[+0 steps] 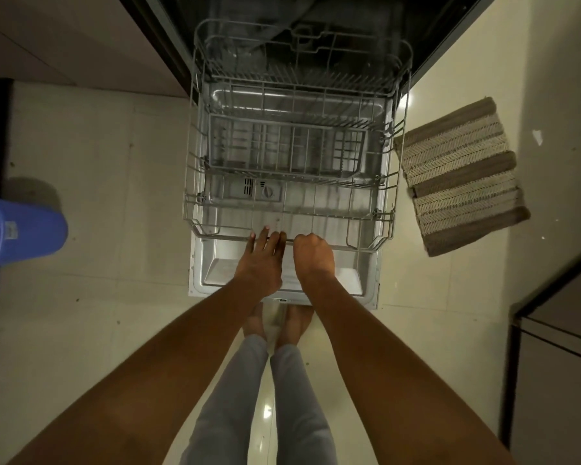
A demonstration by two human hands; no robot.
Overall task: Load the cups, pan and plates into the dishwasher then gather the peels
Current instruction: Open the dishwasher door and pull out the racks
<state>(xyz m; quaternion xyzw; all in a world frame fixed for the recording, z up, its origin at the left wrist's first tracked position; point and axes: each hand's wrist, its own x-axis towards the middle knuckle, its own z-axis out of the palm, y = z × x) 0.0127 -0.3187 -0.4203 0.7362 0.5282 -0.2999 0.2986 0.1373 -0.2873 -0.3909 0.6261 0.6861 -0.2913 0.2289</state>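
right hand fingertips hidden, curled under the rack's front rail. Blue bin cut by left edge. Dishwasher interior dark, cropped at top. Feet partly hidden under door. Cabinet cut off right.

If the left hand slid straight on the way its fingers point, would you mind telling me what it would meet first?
The left hand rests its straight fingers over the lower rack's front rail. Straight ahead the rack is empty, so it would probably first meet the cutlery basket, though depth is unclear.
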